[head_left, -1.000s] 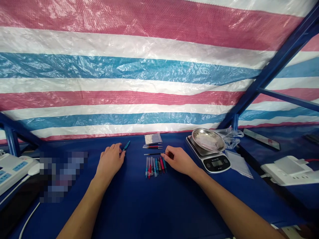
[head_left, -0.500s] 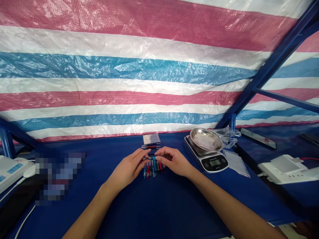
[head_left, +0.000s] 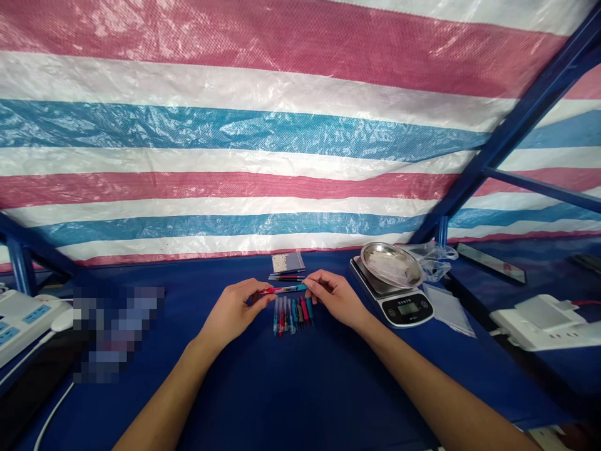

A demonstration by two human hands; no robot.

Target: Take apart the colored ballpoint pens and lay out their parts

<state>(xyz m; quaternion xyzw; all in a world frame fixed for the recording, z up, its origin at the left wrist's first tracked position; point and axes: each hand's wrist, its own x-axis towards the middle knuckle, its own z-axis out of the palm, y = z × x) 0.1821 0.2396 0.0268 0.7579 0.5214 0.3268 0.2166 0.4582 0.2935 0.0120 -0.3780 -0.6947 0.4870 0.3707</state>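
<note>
My left hand [head_left: 233, 310] and my right hand [head_left: 334, 296] each pinch one end of a thin pen [head_left: 285, 289], held level just above the blue table. The pen shows a red part at the left and a teal part at the right. Right under it lies a row of several coloured pen parts [head_left: 293, 312]. Behind the pen lie two or three thin refills [head_left: 286, 275] and a small clear bag of white bits [head_left: 288, 261].
A digital scale [head_left: 407, 306] carrying a steel bowl [head_left: 391, 262] stands to the right, with clear plastic bags [head_left: 448, 305] beside it. A white power strip [head_left: 21, 317] sits at the far left, a white device [head_left: 542, 321] at the far right. A striped tarp hangs behind.
My left hand came in from the left with a teal pen piece and met my right hand, which lifted a thin refill. Both now hold one joined pen above the row.
</note>
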